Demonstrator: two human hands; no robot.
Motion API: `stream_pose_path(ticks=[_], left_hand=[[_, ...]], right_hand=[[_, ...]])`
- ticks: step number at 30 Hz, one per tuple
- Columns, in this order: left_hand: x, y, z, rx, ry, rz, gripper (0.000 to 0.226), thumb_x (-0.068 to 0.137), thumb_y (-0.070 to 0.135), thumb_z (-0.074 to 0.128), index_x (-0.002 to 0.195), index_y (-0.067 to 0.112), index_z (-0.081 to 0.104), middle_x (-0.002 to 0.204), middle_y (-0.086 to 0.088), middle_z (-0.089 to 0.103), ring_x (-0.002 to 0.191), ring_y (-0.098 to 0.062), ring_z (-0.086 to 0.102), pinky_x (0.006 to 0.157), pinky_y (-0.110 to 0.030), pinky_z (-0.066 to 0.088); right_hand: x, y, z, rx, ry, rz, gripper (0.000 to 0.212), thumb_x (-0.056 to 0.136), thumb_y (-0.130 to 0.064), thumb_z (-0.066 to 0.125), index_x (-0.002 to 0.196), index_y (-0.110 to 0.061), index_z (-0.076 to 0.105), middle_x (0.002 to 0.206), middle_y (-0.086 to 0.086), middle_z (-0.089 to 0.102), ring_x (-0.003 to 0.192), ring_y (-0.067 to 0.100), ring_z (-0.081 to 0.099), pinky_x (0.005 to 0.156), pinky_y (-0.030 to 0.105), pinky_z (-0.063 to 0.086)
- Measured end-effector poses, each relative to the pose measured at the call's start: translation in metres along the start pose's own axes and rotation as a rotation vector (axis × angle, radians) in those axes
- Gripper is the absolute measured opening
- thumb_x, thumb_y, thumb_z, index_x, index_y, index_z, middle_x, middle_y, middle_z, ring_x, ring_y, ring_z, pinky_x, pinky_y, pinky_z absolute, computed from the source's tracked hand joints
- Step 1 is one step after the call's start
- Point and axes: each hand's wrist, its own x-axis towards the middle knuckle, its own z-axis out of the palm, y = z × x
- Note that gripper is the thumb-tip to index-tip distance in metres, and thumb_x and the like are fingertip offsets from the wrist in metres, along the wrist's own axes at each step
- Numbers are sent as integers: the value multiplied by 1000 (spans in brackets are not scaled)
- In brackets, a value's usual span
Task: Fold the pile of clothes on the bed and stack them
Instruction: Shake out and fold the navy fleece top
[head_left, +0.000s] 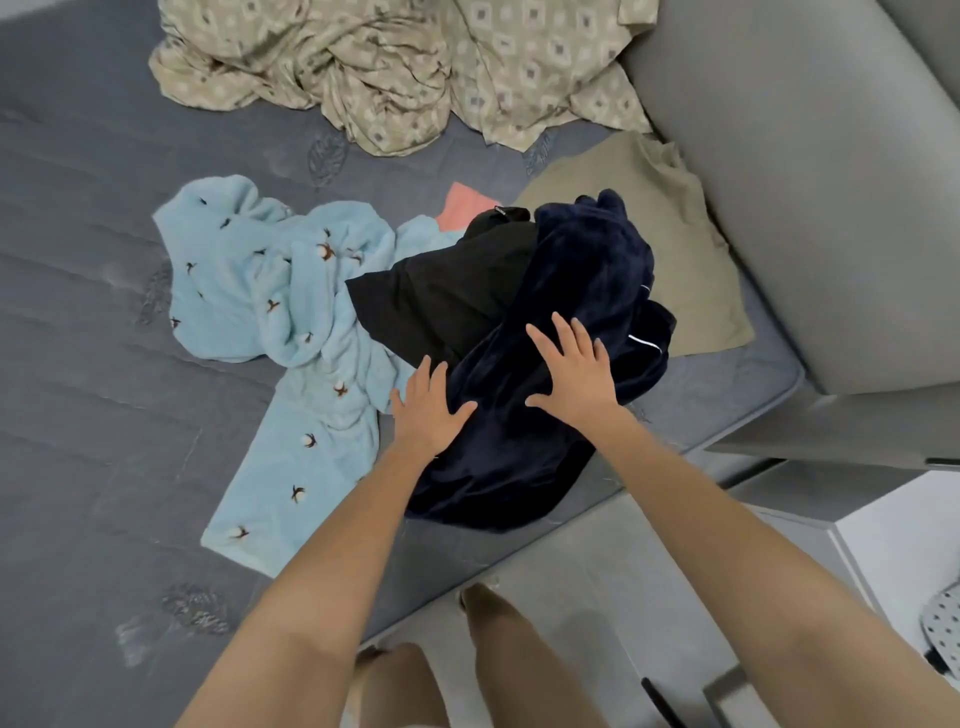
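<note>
Left hand (428, 410), right hand (574, 371) flat, fingers spread, pressing navy garment (582, 280).

This is looking like a home bedroom. A grey quilted mattress (104, 364) is filling the left and centre of the frame. A crumpled patterned sheet (395, 67) is lying at the top, and a grey padded headboard (805, 182) is rising at the upper right. Loose clothes (441, 301) are sprawling mid-frame.

Towel (270, 291) lies left of the pile (587, 270), pillow (675, 218) right, sheet (395, 67) behind.
</note>
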Motion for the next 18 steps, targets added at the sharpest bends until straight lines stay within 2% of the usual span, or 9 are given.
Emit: stream_pose_path(ticks=[2,5,8,10,11,12,14,16,18], left_hand=[[12,8,9,-62,-18,-18,81,95,56,48,156,18,10,164,-3,7,150,-21,9,119,-53,6],[28,15,23,-150,-27,-55,84,94,54,53,155,15,11,156,-6,31,145,-24,25,118,-52,12],[38,18,37,-181,-26,-118,74,92,51,57,149,13,28,140,-8,51,133,-28,42,116,-53,20],[42,15,44,-214,35,-91,43,93,45,59,122,14,51,116,-7,62,115,-29,55,108,-52,32],[41,13,45,-259,58,-66,27,93,41,60,102,15,55,101,-6,63,103,-29,58,100,-50,40],[39,11,44,-319,75,-42,21,94,36,60,88,18,52,91,-5,60,93,-28,59,90,-47,45],[32,7,42,-434,107,7,21,95,29,59,80,20,48,82,-6,58,83,-27,57,77,-42,47],[22,5,36,-524,121,38,18,98,26,55,85,14,51,82,-10,61,81,-26,57,77,-39,47],[10,6,28,-596,103,45,20,102,26,50,94,9,52,85,-14,62,80,-24,58,79,-33,45]], right_hand=[[16,8,1,25,7,4,108,82,-48,73,156,-35,-5,164,6,-11,151,30,-10,120,53,6],[35,12,6,17,15,-48,113,80,-46,75,155,-36,-9,163,7,-16,150,31,-14,120,54,3],[49,9,13,-73,-4,-111,113,81,-46,75,155,-35,-10,162,7,-22,149,32,-19,119,55,-1],[56,7,18,-142,-18,-131,108,81,-48,73,156,-33,-3,161,9,-24,148,33,-21,119,56,-3],[59,7,20,-155,-12,-137,102,81,-48,73,156,-32,6,161,9,-24,148,34,-21,119,56,-3],[61,6,21,-144,5,-145,95,80,-48,74,154,-29,18,162,9,-22,148,34,-20,119,56,-3],[61,5,25,-90,55,-169,75,81,-46,74,143,-23,40,164,9,-8,150,34,-14,119,55,-4],[60,2,25,-64,95,-215,58,83,-44,72,131,-16,53,161,8,19,151,31,-2,120,52,-4],[57,-2,20,-26,90,-269,46,86,-40,71,121,-13,60,145,7,45,148,28,18,121,46,-1]])
